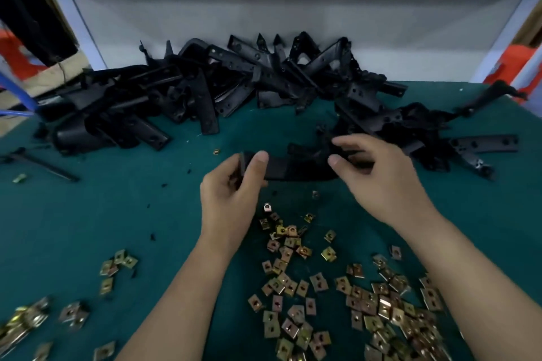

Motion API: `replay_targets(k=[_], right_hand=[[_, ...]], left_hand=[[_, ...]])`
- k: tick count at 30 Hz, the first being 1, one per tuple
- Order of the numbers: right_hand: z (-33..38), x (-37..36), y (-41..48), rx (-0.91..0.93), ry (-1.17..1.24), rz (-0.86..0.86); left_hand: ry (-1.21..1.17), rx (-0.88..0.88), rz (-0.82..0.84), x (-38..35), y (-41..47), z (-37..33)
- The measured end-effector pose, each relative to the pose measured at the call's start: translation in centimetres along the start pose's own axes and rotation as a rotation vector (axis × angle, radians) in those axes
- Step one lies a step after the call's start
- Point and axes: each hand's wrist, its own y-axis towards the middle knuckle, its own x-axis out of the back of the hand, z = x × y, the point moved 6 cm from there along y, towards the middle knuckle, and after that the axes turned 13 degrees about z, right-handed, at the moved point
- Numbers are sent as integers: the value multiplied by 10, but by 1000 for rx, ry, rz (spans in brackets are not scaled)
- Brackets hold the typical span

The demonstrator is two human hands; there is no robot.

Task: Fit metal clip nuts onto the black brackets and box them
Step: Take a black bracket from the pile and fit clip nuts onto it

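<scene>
**Both hands on one black bracket, mid-table**

L hand (pixel 231 187) comes up from bottom centre, forearm angled up and a bit to the R, back of hand toward the camera. Its thumb lies flat across the top of the bracket (pixel 296 168) at the L end, w/ the other fingers curled behind and under. That end is pinched btwn thumb and fingers.

R hand (pixel 381 179) reaches in from lower R, forearm running diagonally up-left, wrist fairly straight. Thumb tip presses the near face of the bracket's R end. The index and remaining fingers arch over the top and curl down the far side, closing on the part.

The bracket spans roughly level btwn the two hands, just in front of the bracket pile (pixel 205 91) heaped along the back of the green mat (pixel 117 208). Can't tell if it touches the mat or is lifted.

Loose clip nuts (pixel 293 278) are scattered below the hands, under and btwn the forearms and thickest toward lower R. More lie at lower L.
</scene>
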Motion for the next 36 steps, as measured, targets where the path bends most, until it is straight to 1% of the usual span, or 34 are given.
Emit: replay_targets(k=[2, 4, 5, 6, 7, 9, 11, 13, 15, 17, 18, 19, 20, 21, 23, 24, 25, 32, 36], right_hand=[[3, 1, -10, -26, 86, 55], [3, 4, -19, -90, 188, 83], [3, 3, -25, -141, 262, 111], [3, 0, -31, -187, 388, 152], [4, -4, -37, -221, 570, 201], [13, -13, -50, -246, 929, 301], [21, -17, -61, -203, 1040, 359], [29, -22, -68, -140, 1063, 389], [34, -25, -73, -85, 1040, 411], [30, -24, -77, -71, 951, 385], [24, -20, -79, -87, 860, 347], [18, -13, -80, -102, 706, 309], [13, -6, -82, -104, 492, 305], [9, -2, -83, -100, 271, 353], [1, -4, -88, -112, -84, 526], [-2, -7, -91, -118, -205, 593], [-3, -10, -93, -122, -275, 625], [-5, -13, -95, -76, -278, 589], [-7, -15, -88, -33, -150, 510]], left_hand=[[-144, -35, -47, 5, -4, -10], [-241, -26, -52, 3, -6, -21], [-295, -7, -42, 0, -6, -26], [-332, -7, -25, -3, -7, -31], [-350, -18, 17, -8, -8, -36], [-370, -4, 189, -23, -12, -46], [-504, 124, 391, -44, -25, -46], [-729, 280, 492, -58, -41, -42], [-853, 380, 520, -63, -52, -43], [-907, 389, 512, -61, -54, -44], [-937, 385, 477, -56, -53, -44], [-961, 382, 429, -51, -52, -41], [-976, 379, 384, -46, -49, -38], [-987, 371, 354, -41, -47, -34], [-1022, 358, 317, -33, -41, -26], [-1037, 358, 304, -31, -39, -22], [-1039, 358, 299, -30, -37, -19], [-965, 323, 345, -30, -25, -9], [-925, 297, 350, -30, -17, -8]])
